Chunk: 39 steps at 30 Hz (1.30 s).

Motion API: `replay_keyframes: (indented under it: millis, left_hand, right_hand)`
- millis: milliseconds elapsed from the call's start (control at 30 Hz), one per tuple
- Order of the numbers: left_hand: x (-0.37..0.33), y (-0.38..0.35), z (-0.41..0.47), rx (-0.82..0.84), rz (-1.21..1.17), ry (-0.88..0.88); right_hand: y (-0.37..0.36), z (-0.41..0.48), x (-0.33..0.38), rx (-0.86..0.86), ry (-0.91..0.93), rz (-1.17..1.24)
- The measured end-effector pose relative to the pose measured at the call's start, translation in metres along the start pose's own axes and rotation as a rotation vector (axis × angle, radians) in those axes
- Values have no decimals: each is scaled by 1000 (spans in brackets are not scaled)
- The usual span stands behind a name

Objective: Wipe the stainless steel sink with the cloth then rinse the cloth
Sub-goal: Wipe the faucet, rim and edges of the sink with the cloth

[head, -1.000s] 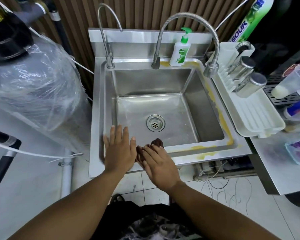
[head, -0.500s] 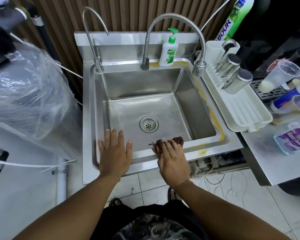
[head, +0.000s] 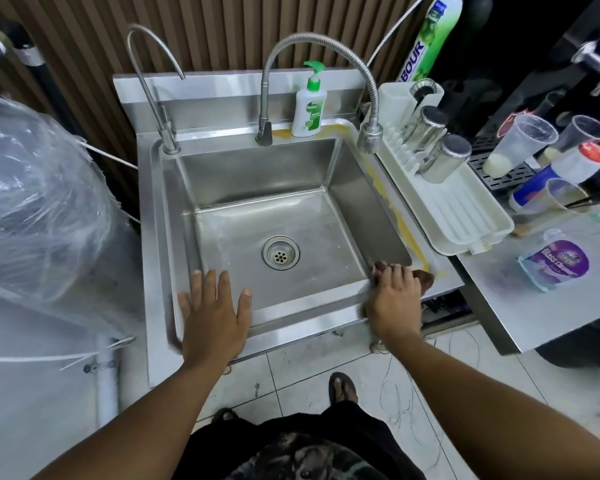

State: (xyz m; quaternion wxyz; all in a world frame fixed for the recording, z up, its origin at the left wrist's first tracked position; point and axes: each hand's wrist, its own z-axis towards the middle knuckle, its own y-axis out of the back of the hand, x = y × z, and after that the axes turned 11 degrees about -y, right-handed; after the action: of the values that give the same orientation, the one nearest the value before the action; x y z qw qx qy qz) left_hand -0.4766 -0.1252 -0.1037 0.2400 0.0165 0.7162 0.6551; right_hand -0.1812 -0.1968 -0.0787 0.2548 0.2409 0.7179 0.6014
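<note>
**Cloth reaches the sink's lower-right corner**

Nearest the camera, two bare forearms reach up from the bottom of the frame. The left hand (head: 215, 313) lies flat on the front rim of the sink (head: 309, 308), left of centre. Its fingers are straight and spread, holding nothing, just where it was a second ago. The right hand (head: 394, 299) has moved. A second ago it was beside the left hand near the middle of the front rim, and it has since slid the cloth (head: 426, 278) rightward along that rim. It now sits at the basin's lower-right corner, fingers bent down over the dark brown cloth and pressing it to the steel. The cloth's edges show past the fingertips and to the right.

I judge the front rim to be covered by this pass. The yellow residue (head: 400, 220) starts just beyond the cloth and runs up the right rim, so wiping is far from done. Rinsing has not begun: no water shows at the drain (head: 280, 252) or at the flexible faucet (head: 369, 136).

At right centre a purple pouch (head: 558, 263) reads "Glass", with the rest unclear. Farther back, the pump bottle (head: 309, 102) reads "Dettol". At the top right a green bottle (head: 426, 39) shows the letters "BOUR".
</note>
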Motion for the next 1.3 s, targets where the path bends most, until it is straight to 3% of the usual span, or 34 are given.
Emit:
replay_keyframes:
  millis: [200,300,533,667,800,900,1033,1133,1200,1300]
  left_hand:
    - [2,-8,4,42,67,-17]
    - [0,-7,4,65,65,3]
    - [-22,-12,12,88,42,22]
    - [-24,-14,14,83,61,25]
    - [-24,-11,14,71,58,24]
    - [-27,-9,13,74,51,30]
    - [-27,-8,11,70,43,32]
    - [-26,-7,11,66,25,33]
    - [-27,-7,12,75,24,37]
    - [-27,-8,12,65,18,30]
  right_hand:
    - [-12,-70,79,-73,78,148]
    - [-16,-48,56,-39,52,122]
    - [-8,51,-49,-89,-247,127]
    - [-13,56,-46,-141,-354,210]
    - [-14,10,5,-122,-215,220]
    - [-21,1,2,-150,-78,201]
    - [-18,55,-51,-179,-241,193]
    - [-21,67,-51,-195,-347,256]
    - [-22,47,-24,-194,-328,264]
    - [-22,-3,22,-234,-146,267]
